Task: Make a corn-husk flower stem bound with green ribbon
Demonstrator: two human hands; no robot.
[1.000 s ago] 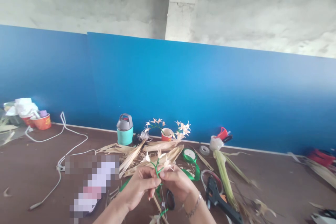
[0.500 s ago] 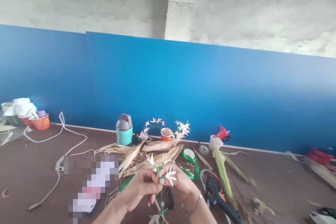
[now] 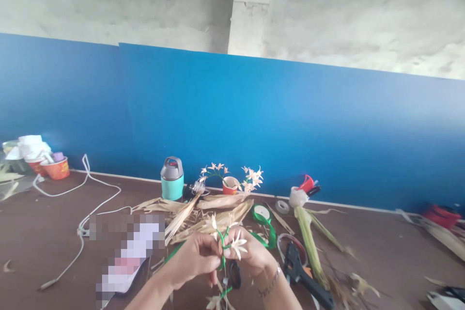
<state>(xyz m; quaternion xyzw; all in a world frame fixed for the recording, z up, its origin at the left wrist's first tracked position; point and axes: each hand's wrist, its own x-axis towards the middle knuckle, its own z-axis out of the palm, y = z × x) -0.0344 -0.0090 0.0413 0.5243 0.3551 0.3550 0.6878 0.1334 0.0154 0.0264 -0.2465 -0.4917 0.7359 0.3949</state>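
Between my two hands stands an artificial flower stem (image 3: 223, 248), wrapped in green, with several cream husk-like blossoms at its top. My left hand (image 3: 198, 257) pinches the stem from the left with thumb and fingers. From the right, my right hand (image 3: 250, 252) grips it close to the branching point, beside a white blossom (image 3: 239, 245). Below the hands a thin wire hangs down, and another small green-stemmed flower (image 3: 215, 302) lies on the table. A black-handled tool (image 3: 235, 275), perhaps scissors, is partly hidden behind my right hand.
Dried corn husks (image 3: 218, 225) spread beyond my hands. A green ribbon roll (image 3: 262, 213) and a black glue gun (image 3: 307, 276) lie to the right. At the back stand a teal flask (image 3: 172, 186) and a paper cup (image 3: 230, 189) with finished flowers. A white cable (image 3: 82, 213) runs along the left.
The flower stem has shifted slightly right and turned a little. My left hand's fingers have moved slightly on the stem; both hands keep hold of it.
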